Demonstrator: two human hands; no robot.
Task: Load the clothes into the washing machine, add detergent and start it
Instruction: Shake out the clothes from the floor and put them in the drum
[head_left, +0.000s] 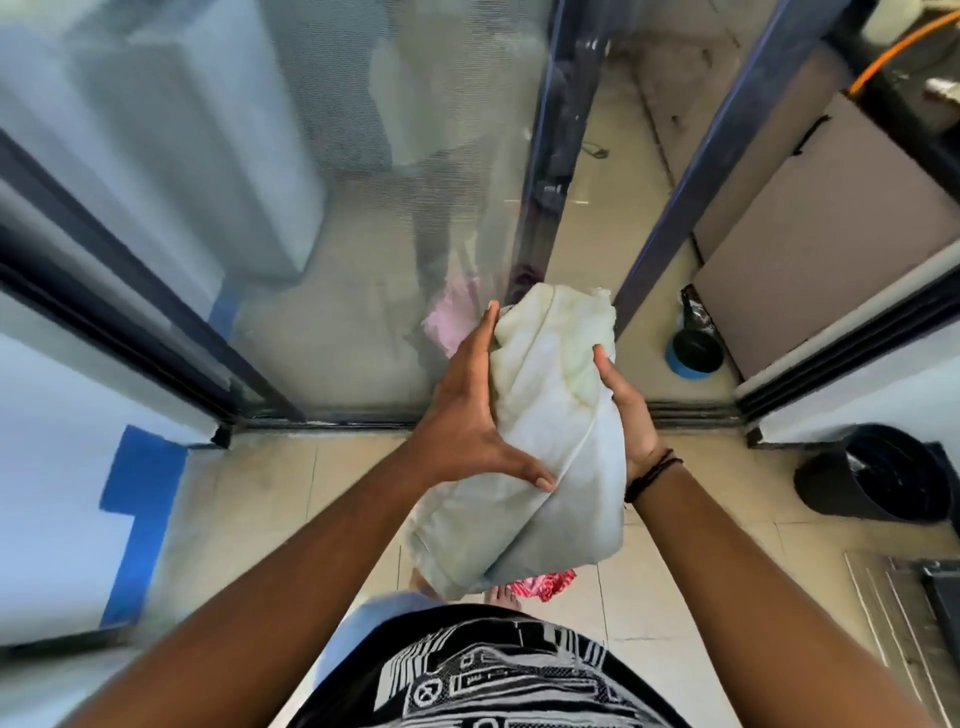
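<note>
A bundle of white cloth (545, 415) hangs in front of my chest, held between both hands. My left hand (462, 415) presses flat against its left side with straight fingers, the thumb spread over the lower folds. My right hand (631, 410) grips the right side from beneath, thumb on top. A red-and-pink garment (543, 582) peeks out under the bundle. Behind the frosted glass at upper left stands a blurred white box-shaped appliance (171, 156); I cannot tell if it is the washing machine.
A sliding glass door (395, 208) with a dark frame (545, 156) stands ahead, with a gap (613, 182) to its right and a floor track (332, 421) below. A blue-rimmed dark pan (693, 353) and a black bin (878, 473) sit on the right.
</note>
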